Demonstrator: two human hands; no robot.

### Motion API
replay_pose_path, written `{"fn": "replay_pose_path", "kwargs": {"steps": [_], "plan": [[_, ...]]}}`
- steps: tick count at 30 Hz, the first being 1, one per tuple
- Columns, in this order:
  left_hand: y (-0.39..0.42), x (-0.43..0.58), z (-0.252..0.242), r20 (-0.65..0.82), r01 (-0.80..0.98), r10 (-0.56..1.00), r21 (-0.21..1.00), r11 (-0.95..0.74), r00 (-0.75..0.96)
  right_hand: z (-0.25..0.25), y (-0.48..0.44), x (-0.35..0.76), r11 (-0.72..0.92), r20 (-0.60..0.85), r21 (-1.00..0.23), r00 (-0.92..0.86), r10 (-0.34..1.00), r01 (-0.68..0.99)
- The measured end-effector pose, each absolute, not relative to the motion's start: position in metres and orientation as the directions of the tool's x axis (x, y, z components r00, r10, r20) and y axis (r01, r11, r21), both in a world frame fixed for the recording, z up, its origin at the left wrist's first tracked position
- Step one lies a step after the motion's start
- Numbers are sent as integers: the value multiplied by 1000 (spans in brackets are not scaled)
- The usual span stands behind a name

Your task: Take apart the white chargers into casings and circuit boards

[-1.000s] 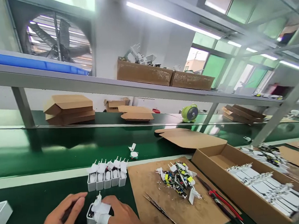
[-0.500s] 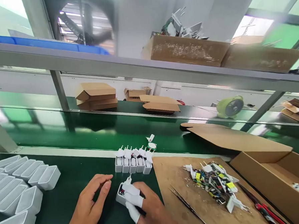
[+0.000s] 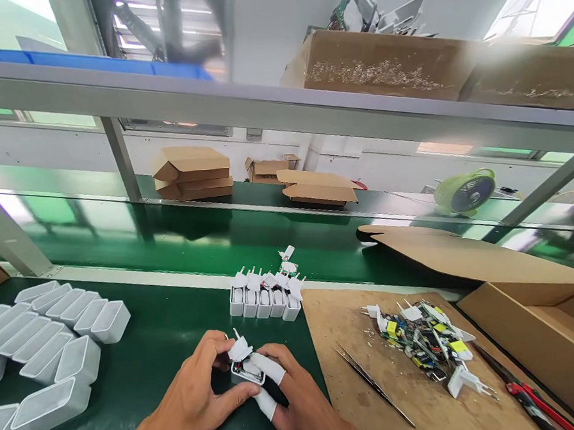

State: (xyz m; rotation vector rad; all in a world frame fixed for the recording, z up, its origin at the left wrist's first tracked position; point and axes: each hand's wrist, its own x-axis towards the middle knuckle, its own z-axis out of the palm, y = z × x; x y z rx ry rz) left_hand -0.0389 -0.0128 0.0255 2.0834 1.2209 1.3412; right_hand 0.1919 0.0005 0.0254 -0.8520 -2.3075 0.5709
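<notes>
Both hands meet over one white charger shell (image 3: 244,365) with its plug cap tilted up, low in the middle of the green bench. My left hand (image 3: 200,389) grips it from the left with fingers curled round it. My right hand (image 3: 291,401) holds it from the right; two of its fingers wear white finger cots. Just beyond stands a row of several white charger shells (image 3: 265,299) with plug caps sticking up.
Several empty white housings (image 3: 49,356) lie at the left. A cardboard sheet (image 3: 350,321) at the right carries tweezers (image 3: 373,384), a heap of circuit boards and plug parts (image 3: 425,339), and red-handled cutters (image 3: 537,404). An open carton (image 3: 537,317) sits far right; a green conveyor (image 3: 148,241) runs behind.
My left hand has closed in from the left onto the charger shell, which it was not touching before. The view has swung left and down, so more housings show.
</notes>
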Motion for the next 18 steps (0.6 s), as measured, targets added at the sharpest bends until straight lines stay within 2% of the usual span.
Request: {"fn": "replay_pose_path", "kwargs": {"steps": [5,11,15,18], "plan": [[-10,-39,23,481,438,862,748,-499,162,39,1,190,682,326,-597,-649,688,423],[-10,-39,22,318,445,931,817,-366,181,33,0,192,723,321,-518,-679,660,457],[-11,-38,20,241,466,954,834,-297,176,33,2,192,670,343,-623,-629,697,403],[-11,-38,18,238,457,954,839,-296,181,37,1,193,669,329,-624,-640,694,405]]}}
